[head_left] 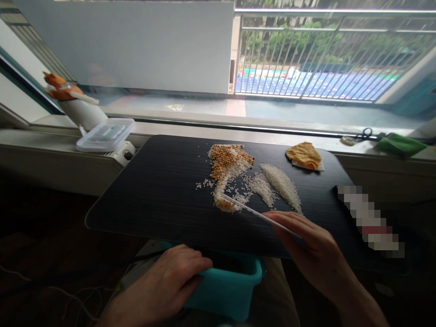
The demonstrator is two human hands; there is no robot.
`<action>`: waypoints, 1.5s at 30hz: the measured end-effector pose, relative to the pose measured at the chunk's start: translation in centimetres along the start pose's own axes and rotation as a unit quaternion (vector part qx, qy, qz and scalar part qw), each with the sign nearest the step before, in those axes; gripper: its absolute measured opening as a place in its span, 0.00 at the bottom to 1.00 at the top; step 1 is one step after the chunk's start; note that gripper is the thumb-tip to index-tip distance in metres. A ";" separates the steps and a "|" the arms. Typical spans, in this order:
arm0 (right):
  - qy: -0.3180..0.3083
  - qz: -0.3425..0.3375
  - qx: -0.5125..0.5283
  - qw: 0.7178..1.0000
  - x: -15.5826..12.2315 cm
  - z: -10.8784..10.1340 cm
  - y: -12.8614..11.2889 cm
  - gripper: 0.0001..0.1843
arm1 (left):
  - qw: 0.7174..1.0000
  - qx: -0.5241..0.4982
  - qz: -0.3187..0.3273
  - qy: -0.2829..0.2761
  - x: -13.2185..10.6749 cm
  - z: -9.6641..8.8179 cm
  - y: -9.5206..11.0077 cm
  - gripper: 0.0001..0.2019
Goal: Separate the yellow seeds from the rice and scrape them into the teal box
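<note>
My right hand [308, 245] is closed around a thin, flat white strip [260, 214]. The strip's far tip rests at a small heap of rice with a few yellowish beans [226, 206]. Behind it lies a larger pile of yellowish beans [226, 159] mixed with rice. Two streaks of white rice [282, 184] stretch to the right, with loose grains scattered between. Below the table's near edge, my left hand [173, 274] grips the rim of a teal plastic bin [226, 293] between my legs. Its inside is dark, so its contents are hidden.
The black table [146, 195] stands against a windowsill. On it lie a folded yellow cloth [304, 155] at the back right and a blurred-out object [369, 218] at the right edge. A clear plastic box [107, 134] sits at left; scissors [365, 134] and a green cloth [402, 144] at right.
</note>
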State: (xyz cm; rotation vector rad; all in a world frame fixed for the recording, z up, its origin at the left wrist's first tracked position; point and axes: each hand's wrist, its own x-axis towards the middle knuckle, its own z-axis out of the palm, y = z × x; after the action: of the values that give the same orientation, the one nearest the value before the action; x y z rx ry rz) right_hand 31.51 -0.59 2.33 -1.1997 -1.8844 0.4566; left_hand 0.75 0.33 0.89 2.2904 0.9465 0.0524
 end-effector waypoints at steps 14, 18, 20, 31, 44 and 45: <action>0.091 0.091 -0.045 0.991 -2.0 -1.4 0.1 0.10 | 1.000 -0.002 -0.010 -0.027 0.6 0.2 0.1 0.17; 0.135 0.112 -0.078 0.981 -2.8 -1.3 -0.2 0.08 | 1.000 0.004 -0.011 -0.008 0.5 0.6 0.2 0.16; 0.154 0.119 -0.090 0.977 -3.5 -1.2 -0.4 0.08 | 1.000 0.004 -0.012 0.009 0.4 1.0 0.3 0.16; 0.266 0.159 -0.079 0.947 -5.3 2.3 1.7 0.18 | 0.994 0.093 -0.017 0.048 1.2 4.3 -0.3 0.12; 0.309 0.176 -0.028 0.934 -5.6 4.2 2.6 0.20 | 0.972 0.190 -0.054 0.126 -1.1 7.3 0.2 0.09; 0.314 0.174 -0.025 0.933 -5.6 4.3 2.8 0.19 | 0.971 0.195 -0.056 0.129 -1.1 7.7 0.1 0.07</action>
State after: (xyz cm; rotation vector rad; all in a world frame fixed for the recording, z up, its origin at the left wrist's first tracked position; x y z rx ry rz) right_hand 30.75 -3.61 -4.55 -1.5057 -1.1465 0.1714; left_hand 2.03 -4.72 -4.93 2.6271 1.3158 0.1297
